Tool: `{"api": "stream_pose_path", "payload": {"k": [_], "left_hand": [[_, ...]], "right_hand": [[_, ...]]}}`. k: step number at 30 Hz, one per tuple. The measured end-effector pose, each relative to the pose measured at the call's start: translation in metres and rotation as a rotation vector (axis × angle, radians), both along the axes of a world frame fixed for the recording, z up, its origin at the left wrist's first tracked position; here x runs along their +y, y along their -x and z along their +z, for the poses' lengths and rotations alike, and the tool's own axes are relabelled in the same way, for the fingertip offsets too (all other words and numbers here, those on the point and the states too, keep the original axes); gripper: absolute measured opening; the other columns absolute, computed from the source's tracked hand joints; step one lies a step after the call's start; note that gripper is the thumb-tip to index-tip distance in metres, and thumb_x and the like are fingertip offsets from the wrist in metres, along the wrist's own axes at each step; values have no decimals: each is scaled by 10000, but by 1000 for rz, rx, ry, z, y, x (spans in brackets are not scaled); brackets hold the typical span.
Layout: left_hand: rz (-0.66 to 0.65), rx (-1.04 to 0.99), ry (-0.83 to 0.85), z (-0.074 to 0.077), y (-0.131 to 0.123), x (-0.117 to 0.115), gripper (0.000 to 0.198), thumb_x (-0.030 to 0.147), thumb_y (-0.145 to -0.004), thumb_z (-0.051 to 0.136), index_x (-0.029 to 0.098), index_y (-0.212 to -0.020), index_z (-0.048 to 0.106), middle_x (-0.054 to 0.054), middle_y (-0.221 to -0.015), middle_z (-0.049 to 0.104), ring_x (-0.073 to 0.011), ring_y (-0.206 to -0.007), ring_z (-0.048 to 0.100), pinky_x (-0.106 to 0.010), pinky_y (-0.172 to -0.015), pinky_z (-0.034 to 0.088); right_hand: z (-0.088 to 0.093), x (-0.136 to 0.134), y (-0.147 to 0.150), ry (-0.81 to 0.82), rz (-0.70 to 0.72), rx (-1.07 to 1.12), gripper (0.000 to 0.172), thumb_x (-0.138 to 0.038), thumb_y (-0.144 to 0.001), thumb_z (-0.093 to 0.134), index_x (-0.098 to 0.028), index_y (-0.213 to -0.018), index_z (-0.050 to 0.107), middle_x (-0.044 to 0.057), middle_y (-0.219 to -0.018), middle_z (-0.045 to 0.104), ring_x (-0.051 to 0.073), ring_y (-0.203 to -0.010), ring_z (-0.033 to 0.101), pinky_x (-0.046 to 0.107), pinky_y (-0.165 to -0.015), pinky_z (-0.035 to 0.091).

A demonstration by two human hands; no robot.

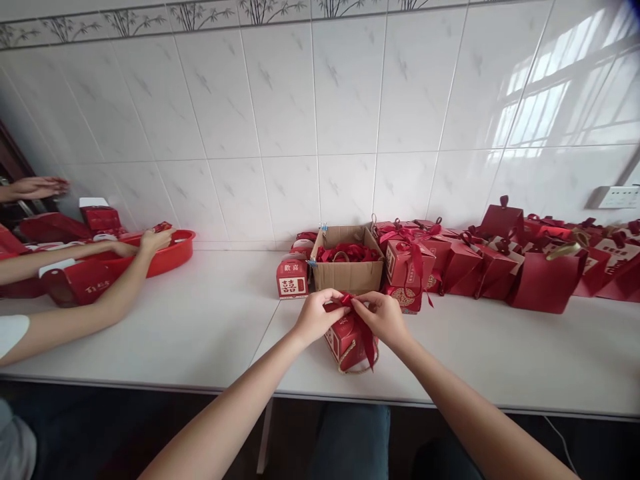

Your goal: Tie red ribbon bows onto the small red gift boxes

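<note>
A red gift box [345, 343] with white printed panels and a twisted cord handle stands near the table's front edge. Over its top runs a dark red ribbon [367, 340], one tail hanging down the right side. My left hand [320, 315] pinches the ribbon between thumb and fingers at the top of the box. From the other side my right hand [383, 317] is closed on the same ribbon, its fingertips close to the left ones. The fingers partly hide the bow or knot there.
Behind my hands stands a cardboard box [350, 277] of red ribbons, with a small red box [293, 277] beside it. Many red gift boxes [545, 280] line the right. On the left, another person's arms [120, 293] reach over a red basin [175, 257].
</note>
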State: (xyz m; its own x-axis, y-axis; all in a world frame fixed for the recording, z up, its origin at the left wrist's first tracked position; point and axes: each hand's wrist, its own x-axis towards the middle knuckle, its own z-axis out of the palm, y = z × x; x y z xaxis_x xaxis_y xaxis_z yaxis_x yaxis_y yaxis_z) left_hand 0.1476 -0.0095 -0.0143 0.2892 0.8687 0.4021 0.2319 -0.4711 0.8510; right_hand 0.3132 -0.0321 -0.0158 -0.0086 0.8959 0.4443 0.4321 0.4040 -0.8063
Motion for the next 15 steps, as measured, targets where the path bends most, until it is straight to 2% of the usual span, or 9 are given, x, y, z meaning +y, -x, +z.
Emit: {"api": "stream_pose_path", "payload": {"k": [3,6,10,15], "left_hand": [[9,-11,19,-2,0,1,143,247,-705,698,134,-781,658,-58,-824,705,-181,-794,646,-284,-735,498],[17,-6,26,-4,1,5,130,252,-708,694,130,-737,655,-56,-775,703,-176,-728,642,-284,-676,501],[21,37,-28,-5,2,11,85,215,-688,712,146,-733,691,-48,-782,677,-177,-765,622,-305,-741,490],[-13,63,-77,-6,4,13,58,217,-709,703,160,-718,697,-47,-808,646,-182,-801,624,-318,-783,483]], "right_hand": [[2,-4,-4,-29,54,-84,190,-342,-748,645,-225,-843,760,56,-872,706,212,-774,624,325,-708,474],[2,-4,-7,-27,48,-140,129,-307,-723,689,-256,-809,770,53,-898,692,242,-860,603,384,-803,448],[2,-2,-8,1,10,-155,108,-267,-750,661,-279,-760,768,60,-984,674,295,-1001,548,510,-938,337],[1,2,-9,111,34,-79,104,-289,-741,666,-240,-732,757,77,-1123,623,297,-1107,522,465,-962,353]]}}
